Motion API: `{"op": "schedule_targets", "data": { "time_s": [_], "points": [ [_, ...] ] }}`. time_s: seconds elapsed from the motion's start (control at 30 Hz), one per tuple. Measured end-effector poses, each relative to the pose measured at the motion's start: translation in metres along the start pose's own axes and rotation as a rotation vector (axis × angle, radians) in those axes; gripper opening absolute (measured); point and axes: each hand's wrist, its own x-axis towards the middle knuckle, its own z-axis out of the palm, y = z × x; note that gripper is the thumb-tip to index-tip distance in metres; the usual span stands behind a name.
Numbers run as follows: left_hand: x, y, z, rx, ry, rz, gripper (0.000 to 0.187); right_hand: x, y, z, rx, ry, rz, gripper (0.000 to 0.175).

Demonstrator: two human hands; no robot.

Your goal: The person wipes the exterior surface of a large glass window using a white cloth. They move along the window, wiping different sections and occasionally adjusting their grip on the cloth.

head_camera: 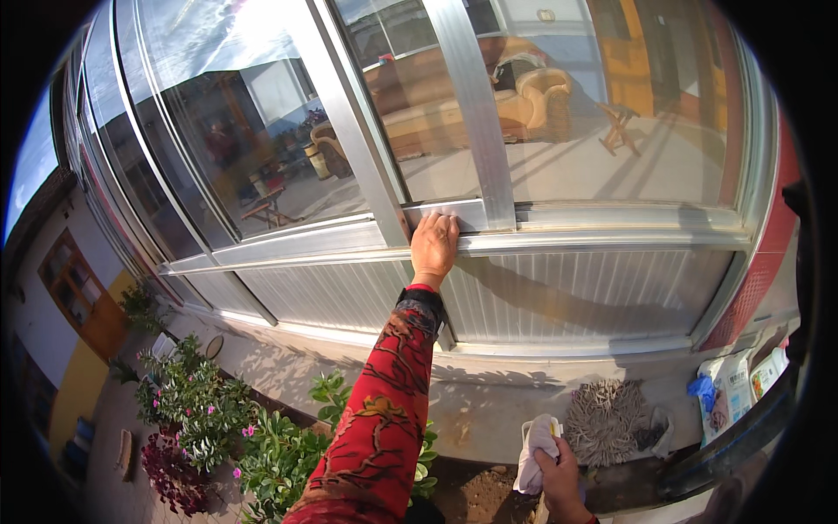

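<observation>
My left hand [434, 247], in a red patterned sleeve, reaches up to the aluminium-framed window. Its fingers curl over the bottom rail [468, 215] of a sliding sash, beside an upright frame bar [366, 124]. Lower down at the right, my right hand [562, 475] grips a pale cloth [538, 452]. Behind the cloth shows the edge of a white object with a bit of yellow; most of it is hidden. Ribbed metal panels [576, 295] run below the window track.
Leafy plants with pink flowers [203, 406] grow at the lower left. A grey string mop head [605, 419] lies on the concrete ledge [478, 406], near printed bags [728, 390]. A dark bar [727, 445] crosses the lower right. Behind the glass stand a sofa [445, 121] and a folding stool [617, 128].
</observation>
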Motion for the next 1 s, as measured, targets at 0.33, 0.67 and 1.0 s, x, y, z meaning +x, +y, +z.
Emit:
{"op": "schedule_targets", "data": {
  "time_s": [0.33, 0.67, 1.0],
  "points": [
    [0.004, 0.006, -0.007, 0.014, -0.027, -0.007, 0.019, 0.001, -0.003, 0.001, -0.028, -0.012, -0.008, 0.035],
    [-0.001, -0.004, 0.005, 0.007, 0.013, 0.027, 0.025, -0.004, -0.002, -0.011, -1.062, -0.461, -0.593, 0.044],
    [0.004, 0.006, -0.007, 0.050, -0.096, -0.042, 0.020, -0.037, 0.040, -0.006, -1.020, -0.644, -0.457, 0.016]
  ]
}}
